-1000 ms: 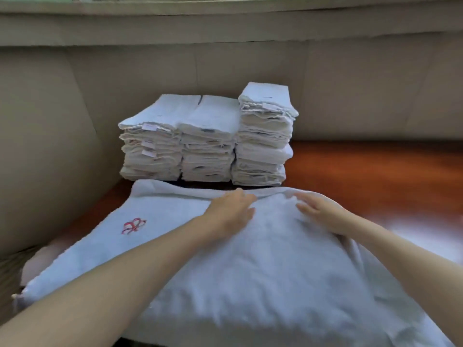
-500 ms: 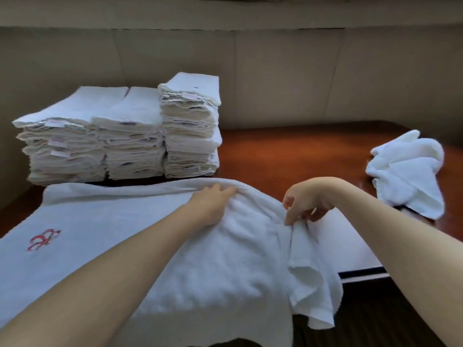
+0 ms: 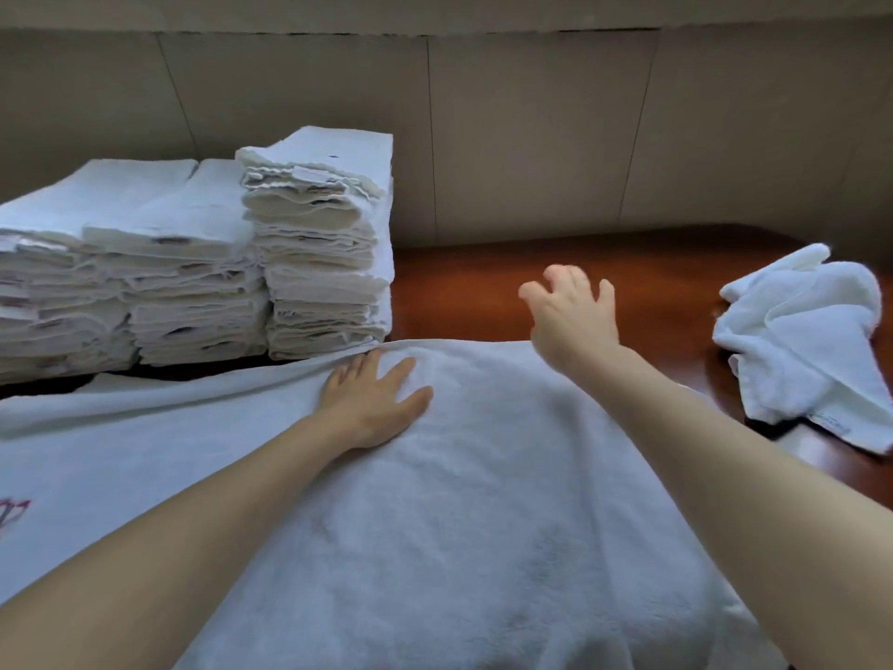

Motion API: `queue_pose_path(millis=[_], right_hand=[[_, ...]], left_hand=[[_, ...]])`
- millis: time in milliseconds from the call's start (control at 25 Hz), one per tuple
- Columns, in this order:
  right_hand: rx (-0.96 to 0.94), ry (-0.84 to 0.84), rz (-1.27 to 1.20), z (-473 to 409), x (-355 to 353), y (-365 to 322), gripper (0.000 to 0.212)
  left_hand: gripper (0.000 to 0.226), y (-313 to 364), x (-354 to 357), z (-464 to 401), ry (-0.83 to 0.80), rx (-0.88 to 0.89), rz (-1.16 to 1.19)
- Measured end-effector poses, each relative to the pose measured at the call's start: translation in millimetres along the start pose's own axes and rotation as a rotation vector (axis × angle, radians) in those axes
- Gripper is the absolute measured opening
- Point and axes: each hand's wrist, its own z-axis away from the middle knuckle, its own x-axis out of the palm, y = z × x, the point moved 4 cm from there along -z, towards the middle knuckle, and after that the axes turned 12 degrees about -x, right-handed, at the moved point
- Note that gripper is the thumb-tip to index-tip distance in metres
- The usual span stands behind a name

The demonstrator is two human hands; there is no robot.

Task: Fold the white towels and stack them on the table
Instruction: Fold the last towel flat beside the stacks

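Left hand pressed flat, fingers straight, to pin the spread white towel on the worktop beside the folded stacks, while the right hand, splayed and holding nothing, hovers toward the crumpled towel, apparently the next one due

Laundry or linen workroom: tall stacks of folded white towels on a wooden table against panelled wall.
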Motion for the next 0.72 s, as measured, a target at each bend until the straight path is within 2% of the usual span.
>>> queue_pose_path(millis=[120, 160, 200, 320, 400, 480, 560, 640, 720], right_hand=[[-0.085, -0.466, -0.159, 7, 29, -22, 0.034], [-0.071, -0.576, -0.191, 15, 37, -25, 0.038], [-0.033, -0.61, -0.208, 22, 40, -25, 0.04], [0.029, -0.474, -0.091, 35, 36, -35, 0.04], [-0.098, -0.354, -0.139, 32, 31, -69, 0.043], [-0.202, -0.353, -0.322, 27, 29, -113, 0.044], [-0.237, -0.395, -0.418, 23, 33, -153, 0.053], [-0.314, -0.398, -0.409, 21, 36, -192, 0.057], [-0.436, -0.428, -0.406, 22, 36, -226, 0.057]], left_hand=[[0.064, -1, 1, -1, 0.0, -0.008, -0.005], [0.063, -1, 0, 1, 0.0, 0.003, 0.003], [0.062, -2, -2, 3, -0.003, 0.026, 0.018], [0.054, -13, -10, 17, -0.001, 0.113, 0.129], [0.049, -34, -15, 25, 0.048, 0.085, 0.15], [0.052, -72, -16, 31, 0.08, -0.059, 0.042], [0.061, -124, -18, 39, 0.027, -0.249, -0.043], [0.069, -178, -26, 51, -0.019, -0.408, -0.042], [0.067, -223, -38, 62, 0.015, -0.538, -0.111]])
